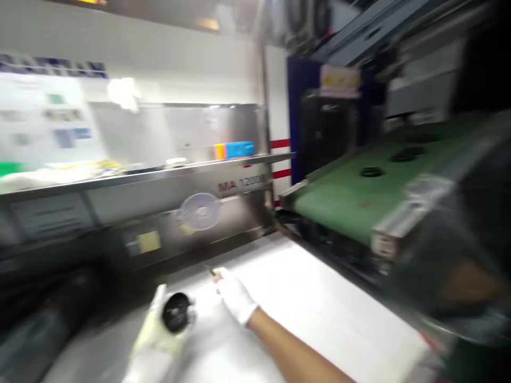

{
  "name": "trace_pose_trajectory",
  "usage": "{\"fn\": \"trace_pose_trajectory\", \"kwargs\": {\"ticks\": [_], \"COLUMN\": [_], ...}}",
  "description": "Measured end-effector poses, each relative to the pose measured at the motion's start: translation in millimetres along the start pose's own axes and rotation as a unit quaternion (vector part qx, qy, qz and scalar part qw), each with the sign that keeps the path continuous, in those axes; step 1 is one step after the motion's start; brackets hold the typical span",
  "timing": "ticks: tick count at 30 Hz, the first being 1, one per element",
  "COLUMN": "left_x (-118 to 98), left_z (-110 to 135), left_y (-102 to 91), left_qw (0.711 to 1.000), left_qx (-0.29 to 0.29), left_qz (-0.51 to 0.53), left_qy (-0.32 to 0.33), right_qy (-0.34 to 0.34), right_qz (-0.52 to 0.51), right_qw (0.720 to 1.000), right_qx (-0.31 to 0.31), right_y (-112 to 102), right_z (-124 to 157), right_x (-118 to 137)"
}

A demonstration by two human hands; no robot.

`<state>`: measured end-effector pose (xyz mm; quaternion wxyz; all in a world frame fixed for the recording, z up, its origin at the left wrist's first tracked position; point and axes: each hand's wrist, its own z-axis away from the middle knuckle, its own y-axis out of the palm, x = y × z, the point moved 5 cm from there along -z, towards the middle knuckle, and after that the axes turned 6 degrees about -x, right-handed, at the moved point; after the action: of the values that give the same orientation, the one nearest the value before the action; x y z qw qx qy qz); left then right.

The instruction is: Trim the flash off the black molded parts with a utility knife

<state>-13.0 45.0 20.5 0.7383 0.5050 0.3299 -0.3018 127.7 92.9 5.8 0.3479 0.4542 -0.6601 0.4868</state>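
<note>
A pale, yellowish glove covers my left hand (162,332), which is closed around a black round part (176,312) with a small light spot at its centre. To its right, my right hand (236,296) wears a white glove that leaves the fingertips bare. Its fingers pinch a thin, dark pointed tool (210,270), too blurred for me to name its kind. The tool's tip points up and left, apart from the black part. Both hands are over a white tabletop (319,298).
A green conveyor belt (339,199) at the right carries several black round parts (371,172). Behind the table runs a metal shelf (151,174) bearing a blue and orange object (235,150). A white round grille (200,211) sits below it.
</note>
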Motion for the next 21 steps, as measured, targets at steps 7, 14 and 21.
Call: {"fn": "trace_pose_trajectory", "kwargs": {"ticks": [7, 14, 21], "left_x": [14.6, 12.9, 12.7], "left_z": [-26.3, -27.4, -14.4], "left_y": [-25.7, -21.5, -6.8], "left_qw": [0.985, 0.979, 0.986], "left_qx": [-0.059, 0.033, 0.051], "left_qz": [0.122, 0.177, 0.155], "left_qy": [-0.11, -0.096, -0.027], "right_qy": [0.01, -0.058, -0.06], "right_qz": [-0.106, -0.02, 0.027], "right_qw": [0.992, 0.994, 0.994], "right_qx": [0.069, 0.088, 0.09], "right_y": [17.3, 24.8, 27.5], "right_z": [33.8, 48.6, 54.2], "right_x": [-7.0, 15.9, 15.1]}}
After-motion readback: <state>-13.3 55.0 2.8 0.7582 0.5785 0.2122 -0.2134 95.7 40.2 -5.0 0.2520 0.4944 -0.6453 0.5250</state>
